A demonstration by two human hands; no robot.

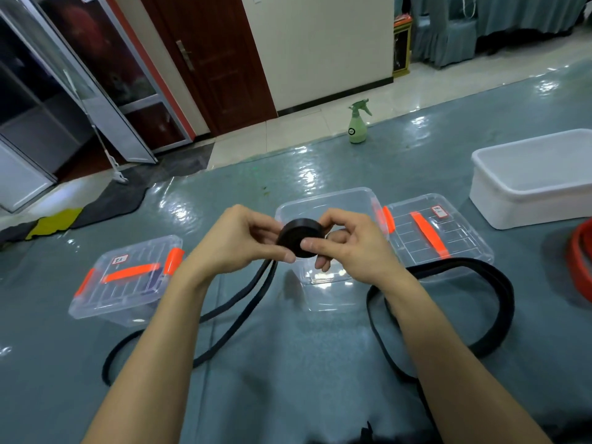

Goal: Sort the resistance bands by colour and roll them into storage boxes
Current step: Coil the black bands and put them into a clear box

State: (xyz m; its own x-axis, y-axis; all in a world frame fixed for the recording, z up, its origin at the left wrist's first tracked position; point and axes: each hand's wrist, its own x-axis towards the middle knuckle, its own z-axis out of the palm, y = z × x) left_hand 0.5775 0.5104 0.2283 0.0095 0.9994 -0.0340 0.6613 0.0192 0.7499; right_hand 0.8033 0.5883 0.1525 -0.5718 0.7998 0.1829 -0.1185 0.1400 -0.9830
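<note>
Resistance band, the black one: its loose tail (205, 318) trails nearest me toward 7 o'clock across the teal surface (288, 363), then climbs to the tight coil (299, 238) at the centre. My left hand (237, 241) pinches the coil where the tail enters, and my right hand (349, 248) grips its far side, thumb across the face. Another black loop (499, 302) lies at 3 o'clock; I cannot tell if it is the same band. Just beyond the coil, at 12 o'clock, the open clear box (323, 200) waits. I reckon the rubber would spring loose if either pinch slackens, or the coil would skew sideways if the long tail drags or snags.
</note>
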